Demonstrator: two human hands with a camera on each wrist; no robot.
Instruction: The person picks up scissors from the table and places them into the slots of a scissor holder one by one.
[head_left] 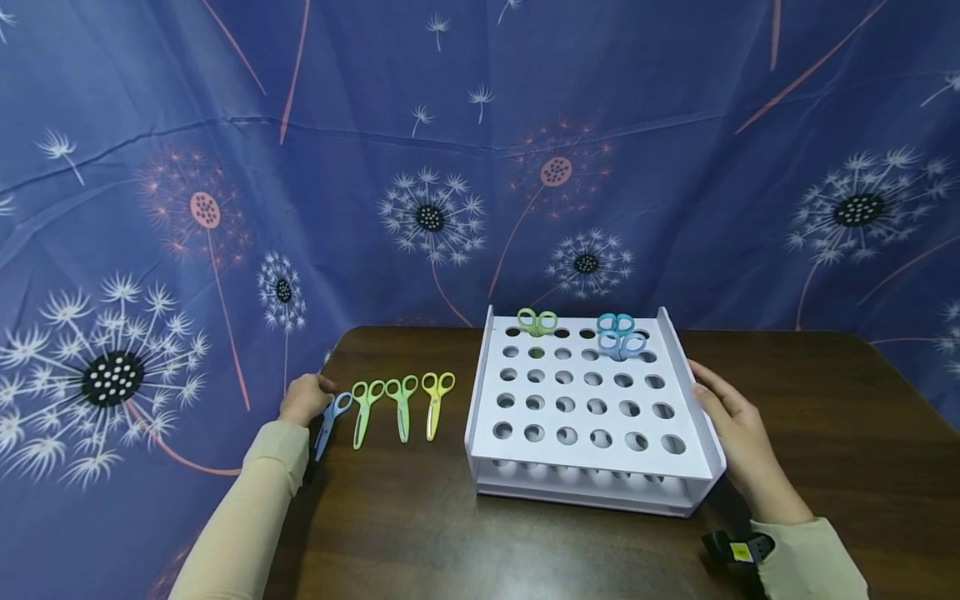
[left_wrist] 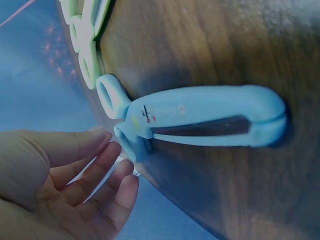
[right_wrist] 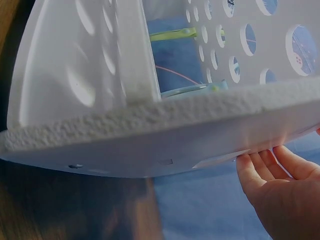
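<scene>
My left hand [head_left: 303,400] is at the handles of the blue scissors [left_wrist: 200,107], leftmost in a row on the table. In the left wrist view its thumb and fingertips come close together beside the lower loop; whether they touch it I cannot tell. Beside them lie two pairs of green scissors [head_left: 367,408] and yellow scissors [head_left: 436,404], handles away from me. My right hand [head_left: 738,433] rests its fingers on the outer right side of a white rack [head_left: 592,462] with rows of round holes. Green scissors [head_left: 537,323], teal scissors [head_left: 616,322] and light blue scissors [head_left: 622,345] stand in its rear holes.
The brown wooden table [head_left: 405,517] has its left edge close by my left hand. A blue curtain [head_left: 360,100] with a dandelion print hangs behind the table and along its left side. The rack's raised side panels stand above its holed top.
</scene>
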